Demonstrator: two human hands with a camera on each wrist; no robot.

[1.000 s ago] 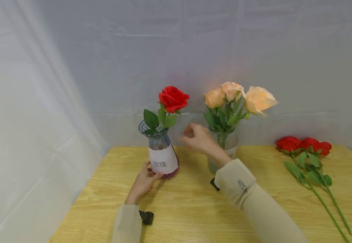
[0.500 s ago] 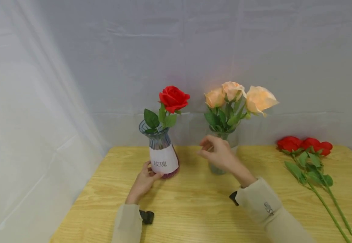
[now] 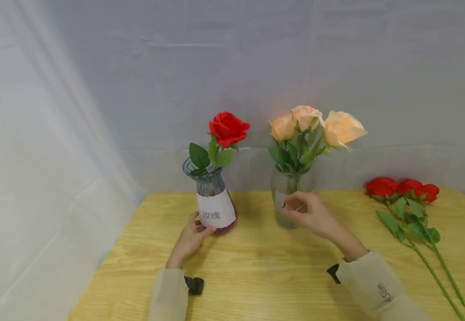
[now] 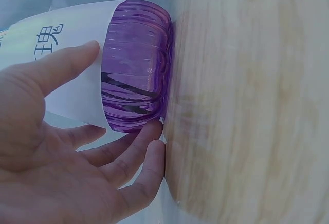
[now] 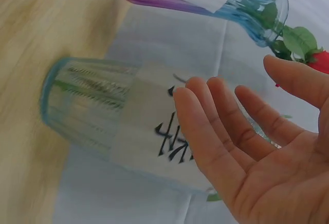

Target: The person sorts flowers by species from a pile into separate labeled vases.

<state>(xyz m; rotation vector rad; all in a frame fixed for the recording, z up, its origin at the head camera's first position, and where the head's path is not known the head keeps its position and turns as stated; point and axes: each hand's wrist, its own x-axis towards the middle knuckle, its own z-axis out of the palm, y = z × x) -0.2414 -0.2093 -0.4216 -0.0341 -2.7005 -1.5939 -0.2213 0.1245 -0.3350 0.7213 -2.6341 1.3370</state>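
Observation:
My left hand [image 3: 190,240] holds the lower part of a blue-to-purple glass vase [image 3: 216,207] with a white paper label. In the left wrist view its thumb lies on the label, and the other fingers curl under the purple base [image 4: 136,64]. One red rose [image 3: 228,129] with green leaves stands in this vase. My right hand [image 3: 310,214] holds nothing, its fingers loosely bent. It overlaps the label of a clear glass vase [image 3: 292,180] in the head view. Three peach roses [image 3: 306,119] stand in that clear vase.
More red roses [image 3: 414,189] with long green stems lie on the right side of the wooden table [image 3: 240,276]. A pale cloth backdrop [image 3: 156,89] hangs behind and to the left.
My right hand has moved right and down from between the two vases to in front of the clear vase. The left hand has stayed on its vase.

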